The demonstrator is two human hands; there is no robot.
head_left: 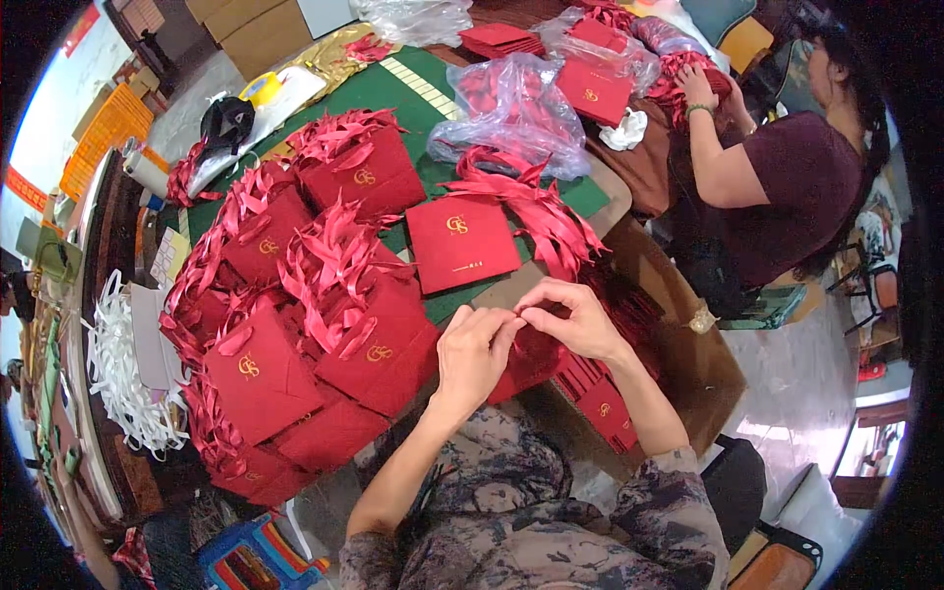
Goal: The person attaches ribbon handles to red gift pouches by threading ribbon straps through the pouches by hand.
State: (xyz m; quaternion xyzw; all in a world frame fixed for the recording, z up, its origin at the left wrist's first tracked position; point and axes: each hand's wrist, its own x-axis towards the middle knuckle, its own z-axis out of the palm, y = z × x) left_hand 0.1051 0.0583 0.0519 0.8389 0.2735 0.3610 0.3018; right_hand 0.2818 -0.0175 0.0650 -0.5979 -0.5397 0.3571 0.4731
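Patterned garment [492, 516] is closest, well on the near side of the flat red bag [462, 246], which I'm using as landmark. Row of red bags packed on edge [605, 411] sits near-right of it, gold emblem showing on one. Red piece [536, 362] is between that row and the landmark, under the hands, mostly covered. Left hand [470, 356] is just near of the landmark, fingers bent, thumb and index drawn narrow into a pinch. Right hand [578, 320] is just off the landmark's near-right corner, same narrow pinch, fingertips meeting the left's. Can't tell what, if anything, is between the tips; too small. Landmark itself lies flat, emblem up, partly over the green surface [344, 87]. Heap of red bags [265, 374] with ribbon handles fills the space left of it, some leaning on others. Pile of white strips [133, 364] is farther left, past the heap. Red ribbons [551, 221] spread along the landmark's far and right edges. Clear plastic bag [511, 113] with red contents is just beyond it. Co-worker [801, 197] is far right of it, one hand [696, 90] on a red ribbon bundle [678, 67]. Cardboard boxes [261, 37] stand far left beyond it.
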